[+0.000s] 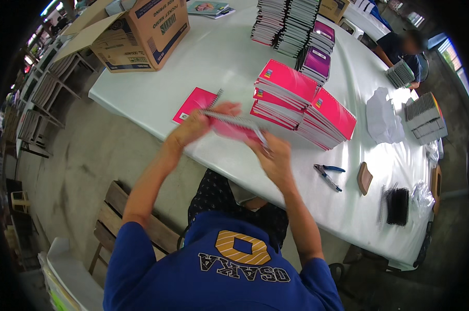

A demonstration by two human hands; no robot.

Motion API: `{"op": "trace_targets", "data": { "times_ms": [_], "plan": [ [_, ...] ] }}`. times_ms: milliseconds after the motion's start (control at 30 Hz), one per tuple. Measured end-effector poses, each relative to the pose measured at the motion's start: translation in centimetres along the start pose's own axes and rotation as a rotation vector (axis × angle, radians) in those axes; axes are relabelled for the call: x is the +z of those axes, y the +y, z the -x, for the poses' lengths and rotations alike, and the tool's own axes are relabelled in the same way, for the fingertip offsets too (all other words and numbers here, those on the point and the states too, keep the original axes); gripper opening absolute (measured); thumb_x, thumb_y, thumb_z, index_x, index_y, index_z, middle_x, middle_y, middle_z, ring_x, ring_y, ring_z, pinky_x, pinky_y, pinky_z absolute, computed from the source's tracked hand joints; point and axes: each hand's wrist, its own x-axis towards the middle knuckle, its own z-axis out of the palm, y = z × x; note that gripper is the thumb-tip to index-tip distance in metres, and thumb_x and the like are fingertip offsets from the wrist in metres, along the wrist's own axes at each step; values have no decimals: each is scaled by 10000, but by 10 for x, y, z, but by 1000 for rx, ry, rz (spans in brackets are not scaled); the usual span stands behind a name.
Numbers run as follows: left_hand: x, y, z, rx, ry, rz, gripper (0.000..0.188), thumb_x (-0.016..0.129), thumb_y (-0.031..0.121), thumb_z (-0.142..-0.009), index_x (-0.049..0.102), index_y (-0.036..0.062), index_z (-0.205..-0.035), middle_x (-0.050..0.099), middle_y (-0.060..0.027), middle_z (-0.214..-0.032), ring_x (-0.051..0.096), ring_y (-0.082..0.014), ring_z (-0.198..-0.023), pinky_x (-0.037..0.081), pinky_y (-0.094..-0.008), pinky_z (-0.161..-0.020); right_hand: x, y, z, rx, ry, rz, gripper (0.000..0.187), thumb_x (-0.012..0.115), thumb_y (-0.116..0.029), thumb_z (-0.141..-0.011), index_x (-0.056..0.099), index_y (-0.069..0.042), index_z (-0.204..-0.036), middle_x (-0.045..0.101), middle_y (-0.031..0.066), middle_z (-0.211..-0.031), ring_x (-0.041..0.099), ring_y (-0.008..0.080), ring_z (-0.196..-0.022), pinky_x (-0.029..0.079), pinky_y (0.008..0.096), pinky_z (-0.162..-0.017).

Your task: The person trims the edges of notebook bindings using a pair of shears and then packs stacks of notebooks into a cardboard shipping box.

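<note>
Between my two hands, above the table's near edge, is a pink spiral notebook (233,129), tilted and smeared by motion. My left hand (194,126) is closed on its left end, and my right hand (275,155) grips its right end. Just behind my left hand, a second pink notebook (197,101) lies flat on the white table, its wire coil to the right. To the right of my hands stand two piles of pink notebooks: a back pile (286,80) and a front pile (332,116).
Purple notebooks (316,61) and tall notebook stacks (296,23) stand behind. An open cardboard box (149,39) sits back left. Blue-handled pliers (328,177), a brown block (364,179) and black wire coils (398,206) lie right. A person (400,52) handles notebooks at far right.
</note>
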Motion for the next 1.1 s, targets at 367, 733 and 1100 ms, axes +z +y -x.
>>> {"op": "trace_targets", "data": {
  "times_ms": [367,733,1100],
  "plan": [
    [-130,3,27,-345,256,-1219,574,640,343,-899,472,168,-1420,311,-111,-1553,263,-339,-1434,200,-496,-1140,63,4,-47,-289,-235,424,215,679,-154,-791,709,-112,-1000,627,91,-1205,526,259,-1189,325,488,-1060],
    [-49,12,-44,-147,397,-1544,537,652,304,-886,507,223,-1397,277,-81,-1568,127,-438,-1446,155,-624,-1122,-234,91,-21,742,429,554,522,749,-478,-783,676,39,-765,596,83,-583,549,191,-520,456,352,-540],
    [147,23,-71,50,345,-431,929,709,79,-840,115,166,-1550,210,-201,-1570,188,-307,-1460,239,-365,-1147,-180,14,32,298,629,109,116,732,-9,-783,619,6,-810,654,52,-778,583,115,-616,479,237,-639]
  ]
}}
